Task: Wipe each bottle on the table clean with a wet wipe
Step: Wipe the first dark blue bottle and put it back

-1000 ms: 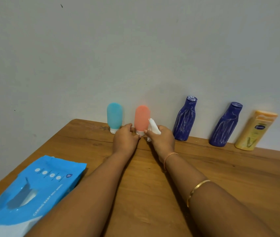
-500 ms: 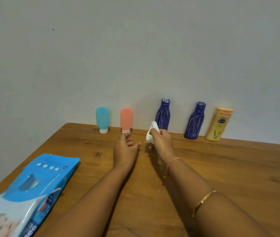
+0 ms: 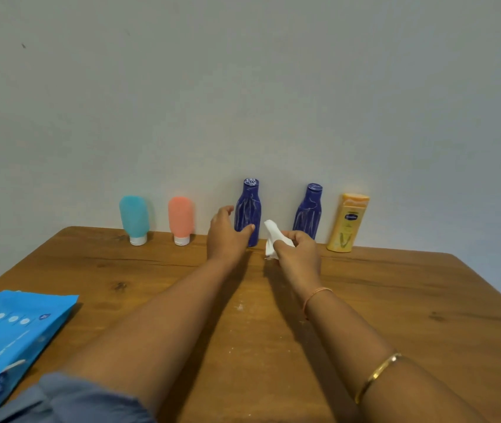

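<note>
Bottle [image 3: 247, 206], dark blue plastic with pale streaks and a round cap, upright at the back edge of the brown wooden desk [image 3: 396, 300], close against the pale wall. Left hand [image 3: 228, 236] spread wide at it, fingers to its left, thumb across its lower front; contact not clear. Right hand [image 3: 299, 254] just right of it, fingers curled, pinching a crumpled white wet wipe [image 3: 271, 236]. Further right, a second dark blue bottle [image 3: 308, 212], then a yellow lotion bottle [image 3: 348, 222]. To the left, a coral squeeze tube [image 3: 181, 218] and a teal squeeze tube [image 3: 134, 216], both standing on white caps. Blue wipes packet [image 3: 8, 331] at the near left corner. Gold bangle [image 3: 377, 375] on the right forearm.
</note>
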The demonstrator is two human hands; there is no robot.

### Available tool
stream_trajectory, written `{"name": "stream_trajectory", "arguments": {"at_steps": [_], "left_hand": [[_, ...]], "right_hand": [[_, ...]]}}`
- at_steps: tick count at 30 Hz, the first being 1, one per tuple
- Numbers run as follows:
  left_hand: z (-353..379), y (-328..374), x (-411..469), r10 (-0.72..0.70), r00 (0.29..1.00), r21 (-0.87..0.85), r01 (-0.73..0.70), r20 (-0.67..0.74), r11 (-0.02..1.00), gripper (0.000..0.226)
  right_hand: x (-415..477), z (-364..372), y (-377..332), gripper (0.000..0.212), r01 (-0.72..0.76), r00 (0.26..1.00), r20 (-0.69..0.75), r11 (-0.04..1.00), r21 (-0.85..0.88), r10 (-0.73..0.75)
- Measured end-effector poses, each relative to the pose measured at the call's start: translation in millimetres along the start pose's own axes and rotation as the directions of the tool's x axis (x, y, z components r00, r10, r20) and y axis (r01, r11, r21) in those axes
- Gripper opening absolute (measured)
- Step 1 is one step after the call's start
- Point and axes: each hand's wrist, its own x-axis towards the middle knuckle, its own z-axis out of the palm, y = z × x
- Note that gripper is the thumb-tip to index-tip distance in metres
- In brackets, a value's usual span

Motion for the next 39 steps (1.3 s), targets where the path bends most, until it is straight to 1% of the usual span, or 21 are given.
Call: {"name": "stream_trajectory", "arguments": {"at_steps": [1, 4, 6, 8, 12, 16, 20, 22, 25, 27, 30, 32, 34, 36, 39], "left_hand": [[3, 3, 7, 0.007, 1.0, -0.009, -0.007, 0.001, 1.0, 0.061], [8, 11, 25, -0.034, 0.999, -0.061, 0.034, 0.005, 0.998, 0.068], [11, 9, 32, -0.062, 0.998, -0.058, 0.061, -0.005, 0.996, 0.067], [14, 4, 36, -0.072, 0.997, -0.024, 0.073, 0.016, 0.997, 0.062], [17, -5, 32, -0.031, 0.999, 0.001, 0.031, 0.035, 1.0, 0.053], [6, -5, 18, 0.003, 0.999, -0.062, 0.0, 0.055, 0.998, 0.048], [-17, 3, -12, 0.034, 0.999, -0.126, -0.03, 0.024, 0.992, 0.052], [-30, 10, -37, -0.004, 1.0, -0.186, 0.005, 0.007, 0.982, 0.049], [-44, 18, -78, -0.106, 0.994, -0.289, 0.095, -0.022, 0.952, 0.042], [-52, 21, -106, -0.182, 0.983, -0.368, 0.16, -0.023, 0.916, 0.048], [-61, 24, -144, -0.254, 0.967, -0.466, 0.22, -0.01, 0.857, 0.073], [-67, 23, -166, -0.262, 0.965, -0.472, 0.233, 0.004, 0.85, 0.09], [-74, 18, -183, -0.236, 0.972, -0.432, 0.216, 0.007, 0.876, 0.103], [-85, 14, -198, -0.198, 0.98, -0.393, 0.19, 0.021, 0.9, 0.105], [-101, 10, -213, -0.173, 0.984, -0.373, 0.178, 0.047, 0.91, 0.086]], "right_hand": [[3, -2, 1, 0.027, 0.001, 1.0, -0.004, 1.0, -0.004, -0.001], [11, -4, -1, 0.027, -0.01, 1.0, -0.003, 1.0, 0.029, 0.01], [16, -3, -1, 0.027, -0.051, 0.999, -0.01, 0.995, 0.087, 0.052], [19, -4, -1, 0.028, -0.077, 0.997, -0.008, 0.991, 0.111, 0.079], [19, -7, -1, 0.029, -0.066, 0.998, -0.008, 0.989, 0.132, 0.068], [11, -14, -4, 0.028, -0.064, 0.998, -0.011, 0.983, 0.17, 0.067], [-7, -24, -14, 0.028, -0.104, 0.994, -0.006, 0.96, 0.262, 0.11], [-20, -30, -19, 0.028, -0.124, 0.992, 0.012, 0.947, 0.295, 0.127], [-42, -39, -25, 0.027, -0.118, 0.993, 0.04, 0.949, 0.293, 0.111], [-58, -47, -28, 0.024, -0.096, 0.995, 0.059, 0.956, 0.277, 0.083], [-82, -57, -30, 0.021, -0.078, 0.994, 0.092, 0.965, 0.252, 0.057], [-97, -61, -30, 0.023, -0.077, 0.994, 0.1, 0.968, 0.24, 0.054], [-110, -63, -30, 0.027, -0.081, 0.993, 0.103, 0.971, 0.227, 0.059], [-123, -65, -31, 0.031, -0.092, 0.991, 0.118, 0.967, 0.239, 0.066], [-140, -64, -34, 0.035, -0.097, 0.988, 0.141, 0.965, 0.244, 0.064]]}}
